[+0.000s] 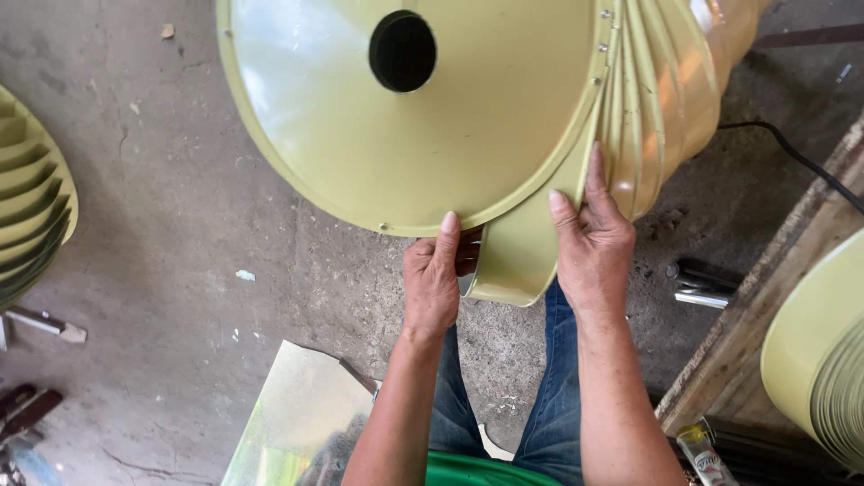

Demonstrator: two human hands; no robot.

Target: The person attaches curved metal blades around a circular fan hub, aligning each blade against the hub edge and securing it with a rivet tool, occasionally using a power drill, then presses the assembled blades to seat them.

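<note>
Upper left of frame: stack of ribbed shells [31, 207] on the concrete floor [180, 225], untouched. Centre top: round olive disc with centre hole [396, 126], rim seated against the ribbed fan housing [666, 99]; a few fasteners visible along the upper right seam, lower seam looks not yet fixed. Left hand [434, 279] under disc edge, thumb up on the rim, fingers curled behind the curved outlet strip [517, 261], grip clamped on it. Right hand [589, 238] flat, fingers spread, pressing the strip against the housing; not closed around it. Right edge: another olive part [814, 351] on a wooden plank [765, 297].
</note>
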